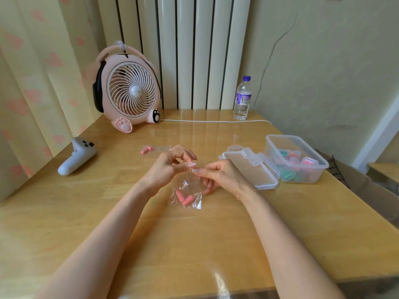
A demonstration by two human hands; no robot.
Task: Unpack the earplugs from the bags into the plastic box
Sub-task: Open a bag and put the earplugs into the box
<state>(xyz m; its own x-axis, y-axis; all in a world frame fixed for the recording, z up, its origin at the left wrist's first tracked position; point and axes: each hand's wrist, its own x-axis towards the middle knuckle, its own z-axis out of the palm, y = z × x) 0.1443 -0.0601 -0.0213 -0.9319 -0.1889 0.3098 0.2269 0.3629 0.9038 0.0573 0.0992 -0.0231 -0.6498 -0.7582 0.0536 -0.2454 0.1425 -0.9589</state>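
Both hands hold a small clear bag (188, 194) above the middle of the table. My left hand (170, 167) and my right hand (218, 173) pinch its top edge from either side. Two pink earplugs (184, 198) lie at the bottom of the hanging bag. Farther back on the table lies a second clear bag (157, 150) with pink earplugs (146, 149) at its left end. The clear plastic box (311, 167) stands at the right with several pink and green small cases inside. Its lid (250, 169) lies beside it on the left.
A pink desk fan (129, 91) stands at the back left, its white cable (216, 121) running along the table's rear. A water bottle (242, 99) stands at the back. A grey controller (76, 156) lies at the left edge. A radiator fills the wall behind.
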